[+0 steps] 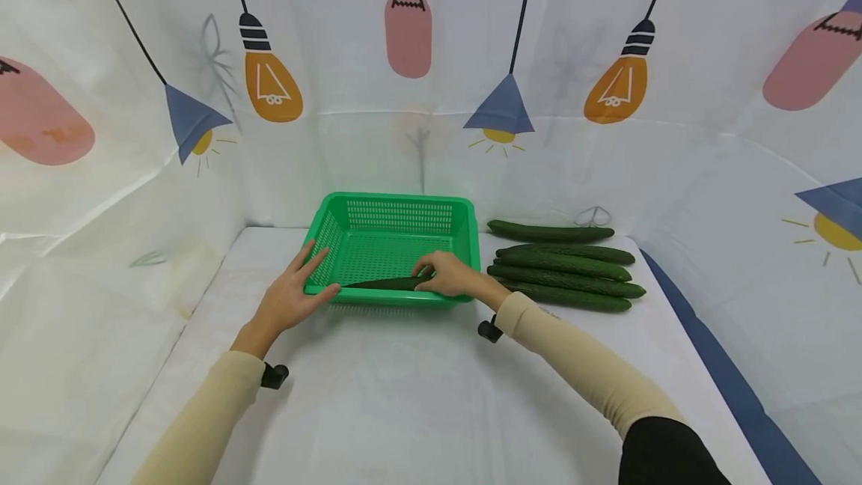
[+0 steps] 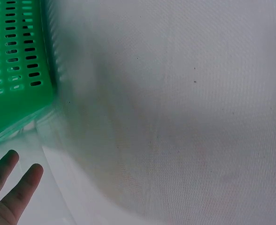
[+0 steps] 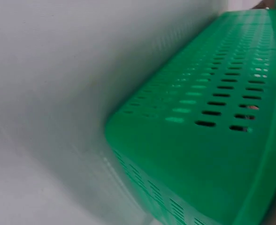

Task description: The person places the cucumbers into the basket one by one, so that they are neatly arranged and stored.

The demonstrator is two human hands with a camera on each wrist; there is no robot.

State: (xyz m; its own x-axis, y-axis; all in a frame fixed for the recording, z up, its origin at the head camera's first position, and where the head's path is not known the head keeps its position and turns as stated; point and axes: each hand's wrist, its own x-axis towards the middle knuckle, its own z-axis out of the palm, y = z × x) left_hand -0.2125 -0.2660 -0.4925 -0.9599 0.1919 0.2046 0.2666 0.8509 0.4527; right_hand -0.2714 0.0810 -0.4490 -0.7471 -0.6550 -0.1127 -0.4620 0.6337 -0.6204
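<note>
A green slotted plastic basket stands toward the back of the white table, and its side wall fills much of the right wrist view. Inside it, along the near wall, lies a cucumber. My right hand reaches over the near right rim and pinches the cucumber's right end. At the near left corner, my left hand touches the rim with spread fingers. Two of its fingers show beside the basket in the left wrist view. Right of the basket, several cucumbers lie in a row.
A white sheet printed with lamps and bulbs hangs behind the table. White tabletop stretches in front of the basket. Along the right edge of the table runs a dark blue strip.
</note>
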